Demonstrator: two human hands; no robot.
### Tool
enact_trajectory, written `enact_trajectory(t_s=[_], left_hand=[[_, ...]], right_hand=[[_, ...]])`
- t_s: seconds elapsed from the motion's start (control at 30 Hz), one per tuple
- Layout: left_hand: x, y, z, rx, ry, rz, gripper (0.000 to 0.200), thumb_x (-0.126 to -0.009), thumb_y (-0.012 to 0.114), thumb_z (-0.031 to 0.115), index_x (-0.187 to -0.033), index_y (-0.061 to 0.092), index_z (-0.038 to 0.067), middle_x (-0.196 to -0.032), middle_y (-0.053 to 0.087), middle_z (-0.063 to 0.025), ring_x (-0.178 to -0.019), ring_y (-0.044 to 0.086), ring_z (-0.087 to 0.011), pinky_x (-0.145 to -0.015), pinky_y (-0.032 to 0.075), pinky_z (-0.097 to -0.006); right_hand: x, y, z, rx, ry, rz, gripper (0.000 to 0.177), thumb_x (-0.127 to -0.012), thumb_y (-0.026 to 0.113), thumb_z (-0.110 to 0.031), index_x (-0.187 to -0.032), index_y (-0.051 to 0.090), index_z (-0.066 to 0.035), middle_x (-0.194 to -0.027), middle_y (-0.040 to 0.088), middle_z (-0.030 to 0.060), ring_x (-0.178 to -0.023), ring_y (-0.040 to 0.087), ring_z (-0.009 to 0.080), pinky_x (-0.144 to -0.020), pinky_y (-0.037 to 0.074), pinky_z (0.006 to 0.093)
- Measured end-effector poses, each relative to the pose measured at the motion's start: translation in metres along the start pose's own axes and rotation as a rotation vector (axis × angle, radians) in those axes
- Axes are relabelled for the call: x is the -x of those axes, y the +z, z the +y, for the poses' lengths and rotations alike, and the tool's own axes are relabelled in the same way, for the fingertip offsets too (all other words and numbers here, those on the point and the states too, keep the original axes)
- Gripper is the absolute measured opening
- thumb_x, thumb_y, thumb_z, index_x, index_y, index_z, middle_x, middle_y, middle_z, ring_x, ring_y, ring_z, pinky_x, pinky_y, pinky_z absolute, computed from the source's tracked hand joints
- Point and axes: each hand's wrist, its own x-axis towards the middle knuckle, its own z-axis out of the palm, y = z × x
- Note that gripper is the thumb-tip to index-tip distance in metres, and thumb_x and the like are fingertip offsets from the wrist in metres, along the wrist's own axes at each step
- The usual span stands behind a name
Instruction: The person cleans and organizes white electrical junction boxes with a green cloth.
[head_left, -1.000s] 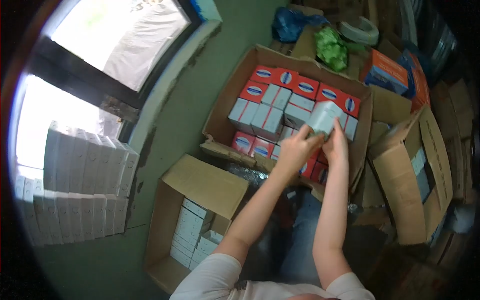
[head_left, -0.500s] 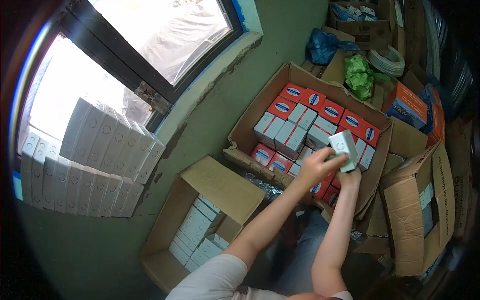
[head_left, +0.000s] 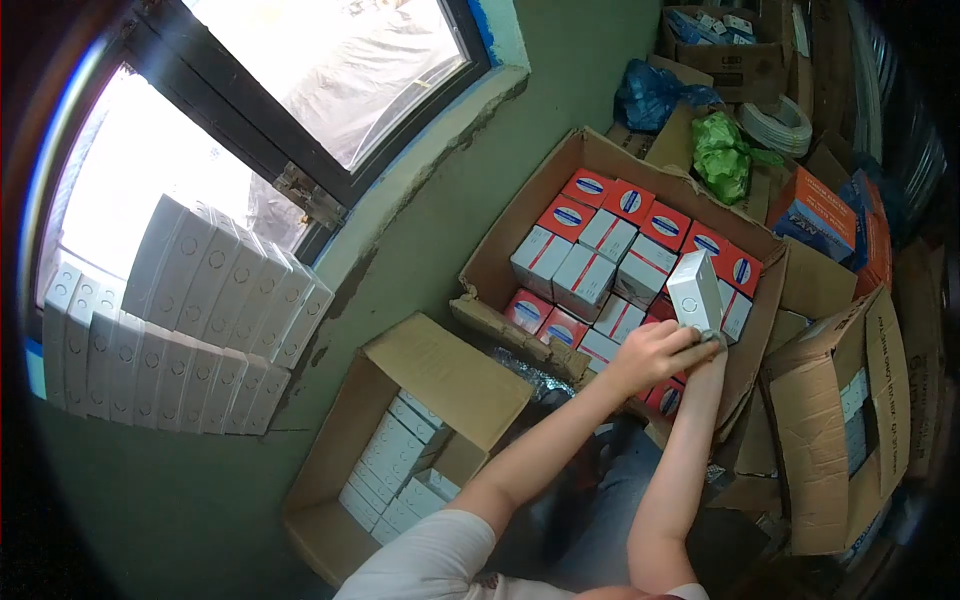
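Note:
A white box with a ring mark on its side stands tilted above the large carton of red and white boxes. My right hand holds it from below, with most of the fingers hidden behind my left hand and the box. My left hand is closed at the lower end of the box, its fingertips against my right hand; a small greyish thing shows there, too unclear to name. Under both hands lie red boxes and white boxes with a red stripe in the carton.
An open carton of white boxes stands at lower left. More white boxes are stacked by the window. Green and blue bags, an orange box and an open carton lie right.
My left hand has moved from the side of the white box down to its lower end, with its fingers drawn together. The box has turned and shows more of its long side.

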Motion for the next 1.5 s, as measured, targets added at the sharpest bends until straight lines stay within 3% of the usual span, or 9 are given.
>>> enact_trajectory(t_s=[0.13,0.17,0.3,0.43,0.5,0.73,0.83,1.03,1.5], left_hand=[[0.005,-0.007,-0.024,-0.085,-0.165,0.125,0.034,-0.067,0.073,0.011,-0.101,0.073,0.016,-0.081,0.06,-0.0012,-0.066,0.06,-0.0162,-0.054,0.049,-0.0284],[0.007,-0.006,-0.026,-0.104,-0.19,0.128,0.034,-0.067,0.074,0.011,-0.101,0.073,0.017,-0.082,0.061,-0.0012,-0.066,0.06,-0.0162,-0.054,0.049,-0.0285],[0.002,0.0,-0.003,-0.036,-0.115,0.078,0.039,-0.067,0.073,0.013,-0.105,0.073,0.02,-0.082,0.059,-0.0001,-0.067,0.059,-0.0144,-0.054,0.05,-0.028],[0.003,-0.004,-0.014,-0.089,-0.146,0.059,0.037,-0.066,0.073,0.011,-0.102,0.074,0.02,-0.082,0.06,-0.0005,-0.068,0.06,-0.0143,-0.053,0.049,-0.0271],[0.002,-0.012,-0.023,-0.154,-0.226,0.155,0.037,-0.066,0.075,0.008,-0.101,0.074,0.019,-0.08,0.061,-0.0021,-0.065,0.06,-0.0157,-0.053,0.05,-0.028],[0.01,0.005,-0.013,-0.078,-0.166,0.062,0.035,-0.069,0.076,0.011,-0.103,0.074,0.021,-0.081,0.06,-0.0018,-0.065,0.06,-0.0152,-0.054,0.049,-0.0283],[0.008,-0.002,-0.024,0.004,-0.33,0.177,0.035,-0.072,0.078,0.01,-0.106,0.073,0.018,-0.082,0.059,-0.0034,-0.062,0.057,-0.0158,-0.052,0.047,-0.0287],[0.006,0.0,-0.021,0.177,-0.563,0.292,0.027,-0.081,0.072,0.007,-0.108,0.072,0.01,-0.081,0.059,-0.0067,-0.063,0.055,-0.0134,-0.054,0.043,-0.0243],[0.009,-0.012,-0.046,0.689,-0.718,0.166,0.021,-0.09,0.063,0.008,-0.109,0.07,0.003,-0.084,0.06,-0.0051,-0.077,0.055,-0.0116,-0.067,0.044,-0.0242]], right_hand=[[0.001,0.006,-0.004,-1.509,0.317,0.274,0.033,-0.082,0.065,-0.02,-0.113,0.062,-0.007,-0.11,0.067,0.0125,-0.104,0.064,0.0285,-0.088,0.052,0.0379],[0.001,-0.029,-0.027,-1.048,0.352,0.267,0.034,-0.082,0.065,-0.021,-0.113,0.061,-0.006,-0.11,0.067,0.0133,-0.103,0.063,0.0293,-0.087,0.052,0.0373],[-0.001,0.069,0.028,-2.156,0.317,0.309,0.036,-0.082,0.066,-0.022,-0.111,0.061,-0.003,-0.107,0.066,0.0169,-0.101,0.064,0.0286,-0.082,0.053,0.0382],[0.004,0.033,0.014,-1.913,0.349,0.377,0.033,-0.081,0.066,-0.013,-0.111,0.06,0.0,-0.107,0.067,0.0173,-0.101,0.065,0.0271,-0.081,0.053,0.0373],[0.009,-0.061,-0.041,-0.8,0.33,0.329,0.032,-0.08,0.066,-0.011,-0.109,0.062,-0.001,-0.105,0.067,0.0163,-0.1,0.065,0.0278,-0.082,0.053,0.0364],[0.005,-0.05,-0.027,-0.591,0.306,0.253,0.031,-0.079,0.065,-0.012,-0.109,0.063,-0.003,-0.106,0.067,0.0186,-0.101,0.064,0.03,-0.083,0.052,0.0374],[-0.002,-0.021,-0.022,-1.546,0.411,0.342,0.027,-0.082,0.065,-0.011,-0.106,0.063,0.001,-0.105,0.067,0.0185,-0.1,0.065,0.0269,-0.082,0.053,0.0354],[-0.003,-0.052,-0.041,-0.979,0.383,0.324,0.024,-0.081,0.065,-0.006,-0.103,0.064,0.003,-0.102,0.069,0.0155,-0.096,0.066,0.0231,-0.079,0.052,0.0331],[0.002,-0.082,-0.043,-2.177,0.719,0.117,0.038,-0.097,0.046,-0.028,-0.119,0.055,0.002,-0.106,0.064,0.0119,-0.091,0.065,0.0229,-0.073,0.057,0.0351]])
